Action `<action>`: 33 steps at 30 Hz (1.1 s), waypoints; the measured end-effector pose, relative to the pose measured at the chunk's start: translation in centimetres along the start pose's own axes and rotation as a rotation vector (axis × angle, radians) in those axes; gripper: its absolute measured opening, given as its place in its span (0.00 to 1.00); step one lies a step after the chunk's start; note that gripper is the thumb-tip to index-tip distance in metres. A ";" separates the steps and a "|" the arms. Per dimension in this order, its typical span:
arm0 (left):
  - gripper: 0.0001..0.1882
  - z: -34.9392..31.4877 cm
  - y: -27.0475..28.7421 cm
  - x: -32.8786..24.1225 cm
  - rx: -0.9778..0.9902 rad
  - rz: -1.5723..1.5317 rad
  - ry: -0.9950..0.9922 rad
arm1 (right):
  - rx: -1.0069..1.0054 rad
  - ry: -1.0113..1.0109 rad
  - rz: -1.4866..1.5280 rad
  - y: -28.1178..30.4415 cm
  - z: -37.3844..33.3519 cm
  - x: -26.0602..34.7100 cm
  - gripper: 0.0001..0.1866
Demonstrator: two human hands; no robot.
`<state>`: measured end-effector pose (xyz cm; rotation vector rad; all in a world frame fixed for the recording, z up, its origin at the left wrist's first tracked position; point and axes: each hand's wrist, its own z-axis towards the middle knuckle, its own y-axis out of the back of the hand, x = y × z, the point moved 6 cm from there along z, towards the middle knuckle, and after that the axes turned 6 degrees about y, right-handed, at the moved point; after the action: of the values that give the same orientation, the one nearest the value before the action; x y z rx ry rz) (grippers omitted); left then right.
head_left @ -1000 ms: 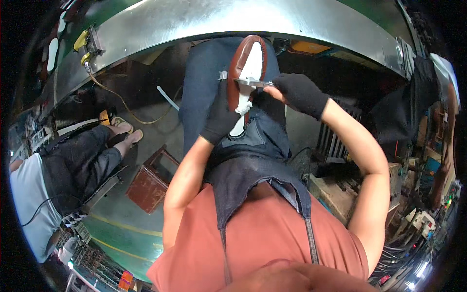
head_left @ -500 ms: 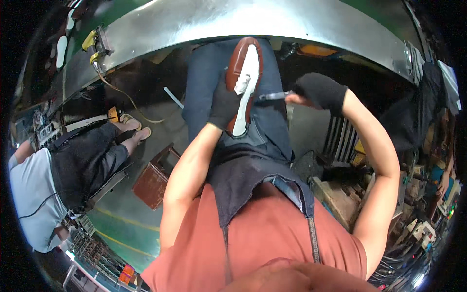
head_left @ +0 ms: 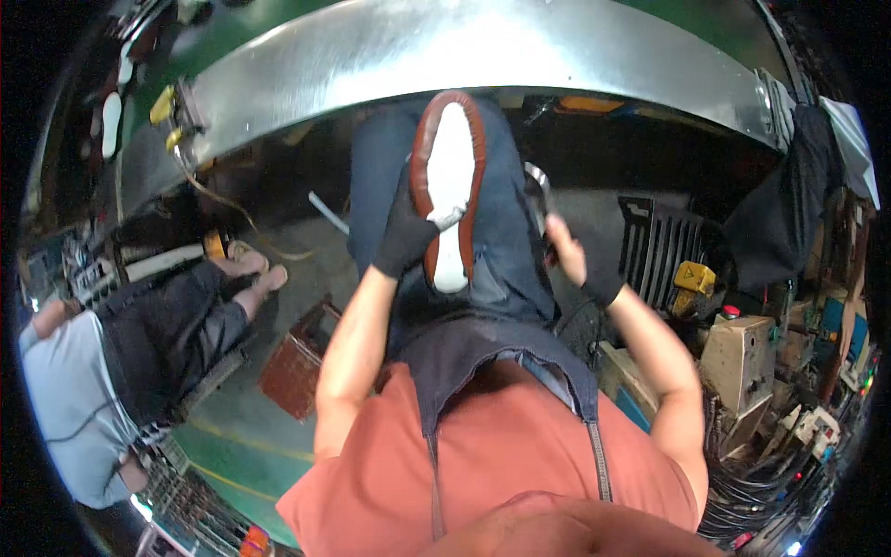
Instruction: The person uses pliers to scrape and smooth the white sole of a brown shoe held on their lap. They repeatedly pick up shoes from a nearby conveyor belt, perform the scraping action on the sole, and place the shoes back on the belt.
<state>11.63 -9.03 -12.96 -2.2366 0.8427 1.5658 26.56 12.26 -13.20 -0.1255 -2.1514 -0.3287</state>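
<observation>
A brown leather shoe (head_left: 473,158) lies sole side up across my lap, its toe pointing away from me and its underside facing up with a white insole (head_left: 450,148). My left hand (head_left: 408,227), in a black fingerless glove, grips its left side. The thumb, wrapped in white, presses across the middle of the sole. To the right of the shoe, apart from it, my right hand (head_left: 580,255) wears a similar black glove. Its fingers are closed on a metal hand tool (head_left: 537,176) with a shiny curved head; the exact kind is unclear.
A shiny metal bench (head_left: 371,56) curves across in front of my knees. A yellow tool (head_left: 165,107) with a hose is at its left end. Another person (head_left: 79,371) sits at left, near a brown stool (head_left: 299,362). Machinery (head_left: 738,362) and cables stand at right.
My right hand has come down and nearer to me, and the tool's head now points away from me. The shoe has turned more upright and shifted toward me; the left thumb lies across its sole.
</observation>
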 end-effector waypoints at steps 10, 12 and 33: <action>0.16 18.9 0.3 -22.3 -0.043 -0.280 -0.622 | -0.152 -0.279 0.062 -4.7 1.7 -5.2 0.29; 0.25 19.8 -1.5 -21.4 0.032 -0.326 -0.487 | -0.174 -0.215 0.111 -4.4 3.9 -3.7 0.30; 0.32 47.8 12.5 -18.3 -0.317 -0.133 -0.399 | 0.020 -0.142 0.079 -4.3 14.0 4.2 0.29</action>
<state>-36.62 12.20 -12.66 -2.0082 0.3474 2.0976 12.15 11.96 -18.07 -0.2280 -2.2824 -0.2597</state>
